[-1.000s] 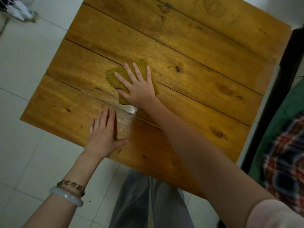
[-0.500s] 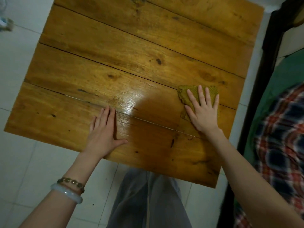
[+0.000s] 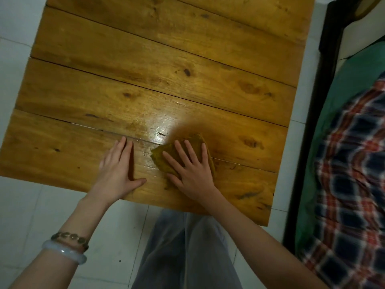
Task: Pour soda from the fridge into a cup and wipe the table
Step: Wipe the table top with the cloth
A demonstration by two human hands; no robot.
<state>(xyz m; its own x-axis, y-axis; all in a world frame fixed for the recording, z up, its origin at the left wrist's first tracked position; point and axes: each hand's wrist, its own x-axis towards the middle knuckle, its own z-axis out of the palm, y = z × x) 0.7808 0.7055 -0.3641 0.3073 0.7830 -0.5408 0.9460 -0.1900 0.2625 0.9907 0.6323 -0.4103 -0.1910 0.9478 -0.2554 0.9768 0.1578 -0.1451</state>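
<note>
Right hand [image 3: 192,174] fingers splayed flat, pressing waffle-textured cloth [image 3: 166,161] on glossy plank table [image 3: 145,80]; left hand [image 3: 116,174] flat.

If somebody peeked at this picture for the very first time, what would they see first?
First, the big wooden table, made of wide golden planks and filling most of the view. Next, two bare hands near its front edge: the right hand pressing flat on a yellowish-green cloth, the left hand flat on the wood beside it. A shiny wet patch gleams just beyond the cloth.
</note>
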